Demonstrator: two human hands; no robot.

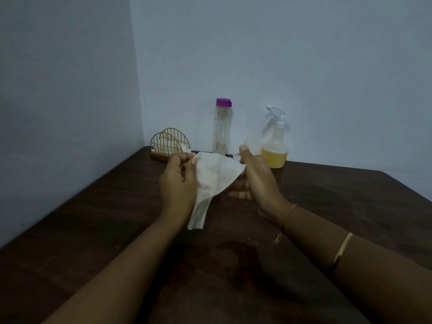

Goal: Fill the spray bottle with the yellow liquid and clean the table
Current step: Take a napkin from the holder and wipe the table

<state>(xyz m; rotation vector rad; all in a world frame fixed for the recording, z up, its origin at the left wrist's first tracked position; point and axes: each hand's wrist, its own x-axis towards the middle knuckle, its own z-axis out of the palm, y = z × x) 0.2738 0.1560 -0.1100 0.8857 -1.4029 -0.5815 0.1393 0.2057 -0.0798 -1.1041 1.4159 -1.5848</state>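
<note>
Head view: left hand point(178, 181) and right hand point(257, 181) pinch a thin white paper tissue point(217, 176) between them. Tugged harder, it could tear, as it seems flimsy in this dim light.

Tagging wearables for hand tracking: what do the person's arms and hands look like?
Bare forearms, no sleeves or gloves in view. Nothing is worn on the left hand or arm. By the right hand, a thin orange thread bracelet circles the wrist with loose dangling ends; a pale cream band sits higher up the forearm.
</note>
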